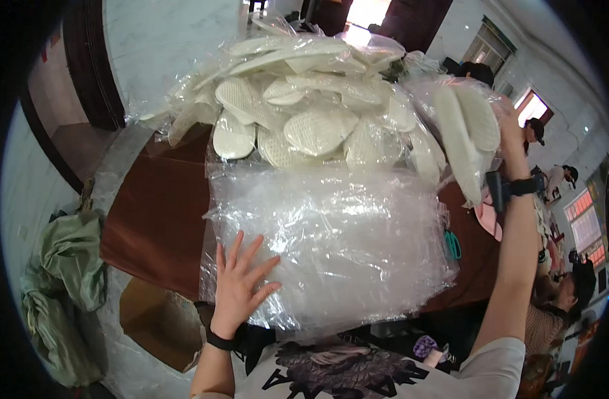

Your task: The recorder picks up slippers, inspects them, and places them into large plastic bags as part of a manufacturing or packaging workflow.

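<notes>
My left hand (241, 286) lies flat with fingers spread on the left edge of a thick stack of clear plastic bags (344, 233). At the right, my right hand (512, 130) is raised and closed on a clear bag holding a pair of off-white slippers (459, 130), which hangs upright. Its fingertips are partly hidden by the bag. Just beyond the stack rises a heap of bagged off-white slippers (321, 130) with textured soles, piled loosely over one another.
A brown cloth (161, 213) covers the table. Teal-handled scissors (453, 245) and a pink item (487, 219) lie to the right of the stack. An open cardboard box (161, 322) and green sacks (68, 266) stand on the floor at left. Other people (564, 299) are at the right.
</notes>
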Available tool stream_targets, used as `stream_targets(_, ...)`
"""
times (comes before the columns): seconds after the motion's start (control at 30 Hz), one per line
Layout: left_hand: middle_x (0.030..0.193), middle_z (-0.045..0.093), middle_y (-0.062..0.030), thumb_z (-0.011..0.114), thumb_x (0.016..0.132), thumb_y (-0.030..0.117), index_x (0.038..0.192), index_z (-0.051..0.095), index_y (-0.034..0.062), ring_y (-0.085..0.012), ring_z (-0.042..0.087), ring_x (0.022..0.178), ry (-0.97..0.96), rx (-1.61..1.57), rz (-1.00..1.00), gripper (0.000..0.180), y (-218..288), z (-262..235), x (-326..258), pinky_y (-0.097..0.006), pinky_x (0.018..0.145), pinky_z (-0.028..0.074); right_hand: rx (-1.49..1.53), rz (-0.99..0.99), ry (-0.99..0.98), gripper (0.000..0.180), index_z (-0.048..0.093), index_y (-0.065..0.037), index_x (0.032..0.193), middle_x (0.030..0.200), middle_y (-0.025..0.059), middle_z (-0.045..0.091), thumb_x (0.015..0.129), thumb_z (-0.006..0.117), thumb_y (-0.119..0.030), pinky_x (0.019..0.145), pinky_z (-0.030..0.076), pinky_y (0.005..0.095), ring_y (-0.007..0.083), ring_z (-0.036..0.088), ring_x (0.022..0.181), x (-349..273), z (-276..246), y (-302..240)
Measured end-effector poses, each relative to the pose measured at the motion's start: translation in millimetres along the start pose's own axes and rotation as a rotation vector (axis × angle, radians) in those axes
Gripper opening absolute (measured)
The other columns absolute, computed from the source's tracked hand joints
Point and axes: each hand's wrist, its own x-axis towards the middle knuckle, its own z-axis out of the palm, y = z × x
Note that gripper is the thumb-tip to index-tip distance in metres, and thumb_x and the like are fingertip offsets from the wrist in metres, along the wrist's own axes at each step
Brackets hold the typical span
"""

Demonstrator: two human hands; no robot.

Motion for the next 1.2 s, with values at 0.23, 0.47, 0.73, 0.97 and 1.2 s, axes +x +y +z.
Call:
stream_targets(0.23,0.149,0.043,-0.0072,0.064,0.085,0.048,0.120,0.069,0.0234,-0.0356,0.026,0.145,0.033,0.012,0.029,0.043,4.0,1.0,4.4,-0.059,0.116,0.011,-0.180,-0.023,-0.239,0.016,0.062,-0.004,0.094,0.083,0.0007,0.061,0.092,0.059,-0.019,0.071,0.043,0.0231,0.0076,0.055,0.080,-71.4,-43.1,-95.9)
stream_targets(0.47,0.149,0.043,-0.0062,0.068,0.083,0.041,0.120,0.068,0.0220,-0.0343,0.025,0.145,0.036,0.033,0.013,0.041,3.7,0.2,-4.9,-0.059,0.116,0.012,0.229,0.484,-0.651,0.027,0.059,-0.006,0.102,0.097,0.0054,0.063,0.094,0.058,-0.032,0.069,0.057,0.0319,0.0155,0.065,0.081,-168.8,52.0,-149.4)
stream_targets(0.73,0.149,0.043,-0.0060,0.069,0.083,0.039,0.117,0.068,0.0200,-0.0335,0.026,0.145,0.050,-0.002,-0.003,0.039,6.6,1.9,-1.8,-0.059,0.116,0.013,0.266,0.385,-0.539,0.020,0.063,-0.002,0.095,0.080,0.0049,0.066,0.097,0.057,-0.020,0.055,0.049,0.0233,0.0119,0.064,0.071,-228.1,45.8,-81.4)
stream_targets(0.97,0.150,0.042,-0.0057,0.066,0.085,0.039,0.117,0.068,0.0193,-0.0331,0.025,0.145,0.018,0.035,0.001,0.038,8.7,1.8,0.3,-0.059,0.117,0.012,-0.108,0.022,-0.505,0.015,0.066,-0.002,0.100,0.079,0.0060,0.067,0.094,0.059,-0.014,0.056,0.047,0.0240,0.0114,0.063,0.065,-310.4,4.7,-70.6)
stream_targets(1.2,0.143,0.049,-0.0091,0.067,0.085,0.017,0.119,0.066,0.0136,-0.0331,0.039,0.138,0.061,0.291,-0.024,0.034,43.5,-23.3,0.7,-0.054,0.114,0.025,-0.078,0.466,-0.723,0.016,0.065,-0.002,0.101,0.079,0.0094,0.066,0.092,0.061,-0.014,0.062,0.050,0.0284,0.0156,0.064,0.066,-321.7,-12.2,-75.3)
